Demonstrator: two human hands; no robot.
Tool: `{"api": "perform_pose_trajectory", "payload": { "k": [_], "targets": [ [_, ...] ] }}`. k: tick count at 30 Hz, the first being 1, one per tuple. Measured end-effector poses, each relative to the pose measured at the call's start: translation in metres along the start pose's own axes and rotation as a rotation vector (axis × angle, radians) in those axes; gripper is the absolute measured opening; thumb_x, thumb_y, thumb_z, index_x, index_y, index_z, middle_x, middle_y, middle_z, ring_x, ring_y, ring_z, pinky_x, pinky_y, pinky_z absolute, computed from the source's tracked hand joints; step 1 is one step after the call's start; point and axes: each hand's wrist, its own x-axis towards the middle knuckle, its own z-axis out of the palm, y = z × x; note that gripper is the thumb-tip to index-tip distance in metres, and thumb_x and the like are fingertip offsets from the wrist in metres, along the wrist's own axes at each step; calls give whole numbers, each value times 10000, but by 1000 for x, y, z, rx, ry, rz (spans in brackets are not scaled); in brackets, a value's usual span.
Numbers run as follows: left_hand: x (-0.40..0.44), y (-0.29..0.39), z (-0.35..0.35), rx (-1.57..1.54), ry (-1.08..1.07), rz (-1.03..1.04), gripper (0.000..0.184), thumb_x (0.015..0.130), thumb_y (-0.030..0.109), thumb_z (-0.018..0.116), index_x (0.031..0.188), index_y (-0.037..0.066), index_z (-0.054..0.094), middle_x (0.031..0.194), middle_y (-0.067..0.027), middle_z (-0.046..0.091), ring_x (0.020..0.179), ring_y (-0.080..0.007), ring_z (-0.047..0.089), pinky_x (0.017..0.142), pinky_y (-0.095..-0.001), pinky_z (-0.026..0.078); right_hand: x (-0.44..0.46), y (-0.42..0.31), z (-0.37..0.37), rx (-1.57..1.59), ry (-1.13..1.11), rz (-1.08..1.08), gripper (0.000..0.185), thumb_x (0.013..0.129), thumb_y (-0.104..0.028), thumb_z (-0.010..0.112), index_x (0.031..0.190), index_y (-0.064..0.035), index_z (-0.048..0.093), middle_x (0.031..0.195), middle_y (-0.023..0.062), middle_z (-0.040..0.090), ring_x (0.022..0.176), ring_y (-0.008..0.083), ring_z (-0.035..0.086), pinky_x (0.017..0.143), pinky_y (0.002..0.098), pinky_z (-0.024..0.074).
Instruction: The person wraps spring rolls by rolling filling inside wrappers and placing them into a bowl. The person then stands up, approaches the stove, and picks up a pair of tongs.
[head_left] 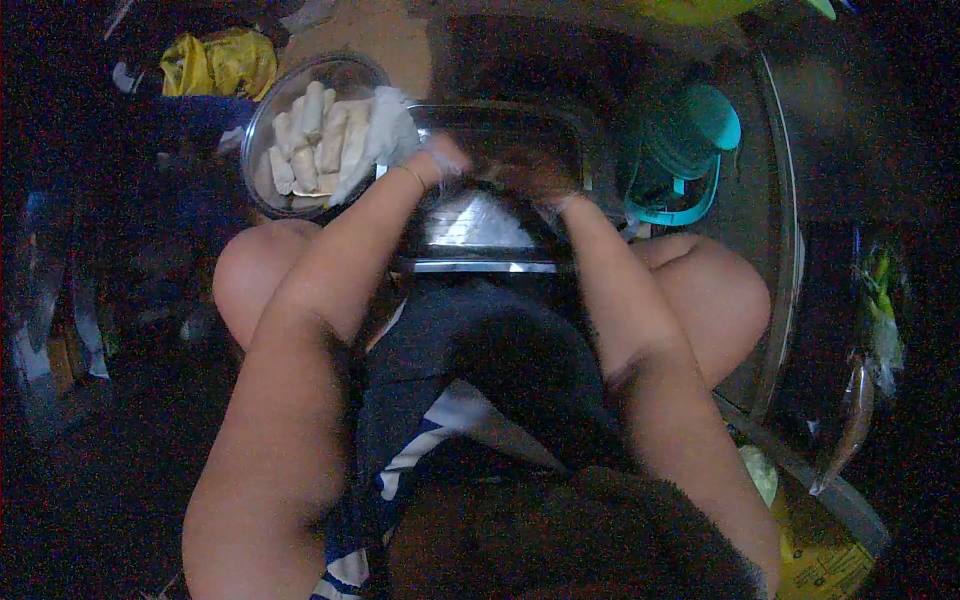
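A shiny metal tray (pixel 480 225) lies in front of my lap, between my knees. Over its upper left part is my left hand (pixel 440 160), smeared by motion, with a band at the wrist. My right hand (pixel 540 178) is over the tray's upper right part, dark and blurred. The fingers of both hands are too unclear to read, and so is anything between them. Left of the tray stands a round clear-sided bowl (pixel 262 135) with several pale rolls (pixel 313 112) in it. A whitish cloth or plastic sheet (pixel 390 125) hangs over the bowl's right side.
A teal container (pixel 690 130) with a handle stands right of the tray. A yellow bag (pixel 220 62) lies at the upper left. On the right are a plastic packet with something green (pixel 883 310) and, lower down, a yellow packet (pixel 825 560). The scene is dim.
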Motion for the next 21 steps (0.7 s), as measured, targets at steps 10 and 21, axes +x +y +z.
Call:
{"api": "perform_pose_trajectory", "payload": {
  "k": [10,21],
  "targets": [
    [-7,25,-20,271,7,42,315,812,265,502,996,81,679,1028,-156,656,905,-306,645,849,-380,498,6,5,1,-38,25,-91,416,830,-406,621,1139,-129,619,1192,101,591,1096,285,539,963,375,424],
    [-40,71,-77,-406,295,-62,561,783,469,604,1156,49,604,1150,-183,606,1081,-312,572,957,-359,426,-17,-36,-65,345,-60,50,531,810,-207,678,1284,-70,479,1285,111,515,1175,230,494,986,362,427]
  ]
}}
